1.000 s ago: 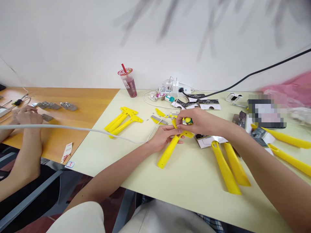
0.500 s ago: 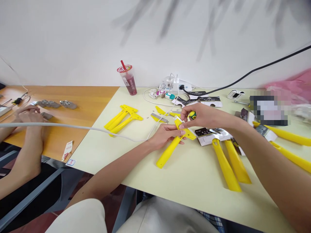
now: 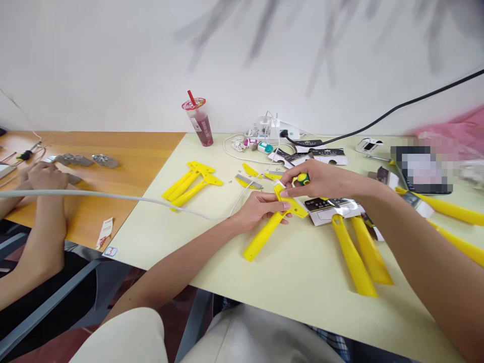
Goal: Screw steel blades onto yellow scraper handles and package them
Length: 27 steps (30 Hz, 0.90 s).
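"What has the left hand (image 3: pixel 259 209) got?"

"A yellow plastic T-handle (image 3: pixel 262 234), fingers closed around its neck. Its long axis runs down-left from the hand, and the crossbar sits just past the fingertips."

"And the right hand (image 3: pixel 321 180)?"

"Pinched almost shut on a green-and-yellow screwdriver (image 3: pixel 302 178) (only the grip shows), just above that crossbar."

"What's around them?"

"A pale table (image 3: pixel 310 302), with more yellow handles (image 3: pixel 353 257) just below the right hand, and a co-worker's hand (image 3: pixel 43 176) well off to the left."
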Tool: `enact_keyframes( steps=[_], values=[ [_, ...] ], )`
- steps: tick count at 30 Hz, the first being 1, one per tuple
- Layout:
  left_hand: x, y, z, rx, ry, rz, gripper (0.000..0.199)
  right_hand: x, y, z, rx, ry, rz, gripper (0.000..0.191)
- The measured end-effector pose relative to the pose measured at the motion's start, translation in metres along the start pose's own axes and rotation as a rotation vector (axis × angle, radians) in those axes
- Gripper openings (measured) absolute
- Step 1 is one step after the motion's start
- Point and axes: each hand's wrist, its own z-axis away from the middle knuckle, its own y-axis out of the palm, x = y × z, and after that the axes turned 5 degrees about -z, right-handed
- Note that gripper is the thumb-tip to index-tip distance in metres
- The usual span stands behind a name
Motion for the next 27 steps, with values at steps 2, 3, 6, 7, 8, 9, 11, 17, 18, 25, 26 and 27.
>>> enact_keyframes(
  steps=[2, 3, 6, 7, 8, 9, 11, 17, 18, 25, 26, 27],
  values=[
    [0.001, 0.000, 0.000, 0.007, 0.006, 0.003, 0.045, 0.000, 0.000, 0.000, -0.009, -0.032, 0.007, 0.044],
    [0.001, 0.000, 0.000, 0.008, 0.008, 0.003, 0.044, 0.000, 0.001, 0.000, -0.013, -0.045, 0.015, 0.044],
    [0.001, 0.000, 0.000, 0.006, 0.009, 0.004, 0.044, 0.002, 0.001, 0.002, -0.018, -0.058, 0.053, 0.042],
    [0.001, 0.000, 0.000, 0.004, 0.006, 0.007, 0.045, 0.003, 0.001, 0.002, -0.020, -0.051, 0.066, 0.042],
    [0.001, 0.000, 0.000, 0.000, 0.003, 0.010, 0.045, 0.003, 0.002, 0.003, -0.025, -0.042, 0.075, 0.041],
    [0.001, 0.001, 0.000, -0.005, -0.001, 0.016, 0.046, 0.004, 0.002, 0.004, -0.039, -0.035, 0.081, 0.040],
    [0.000, 0.001, 0.001, -0.016, -0.009, 0.027, 0.047, 0.005, 0.003, 0.004, -0.085, -0.033, 0.090, 0.037],
    [-0.002, 0.002, 0.001, -0.008, -0.017, 0.021, 0.048, 0.006, 0.003, 0.007, -0.096, -0.058, 0.106, 0.033],
    [-0.001, 0.001, 0.001, -0.008, -0.015, 0.020, 0.047, 0.007, 0.003, 0.007, -0.089, -0.058, 0.106, 0.033],
    [0.000, 0.001, 0.000, -0.023, -0.011, 0.011, 0.047, 0.013, 0.005, 0.007, -0.098, -0.041, 0.117, 0.032],
    [-0.001, 0.002, 0.000, -0.025, -0.013, 0.012, 0.047, 0.013, 0.005, 0.006, -0.092, -0.042, 0.119, 0.032],
    [-0.001, 0.002, 0.001, -0.025, -0.014, 0.014, 0.047, 0.012, 0.006, 0.005, -0.082, -0.046, 0.123, 0.031]
  ],
)
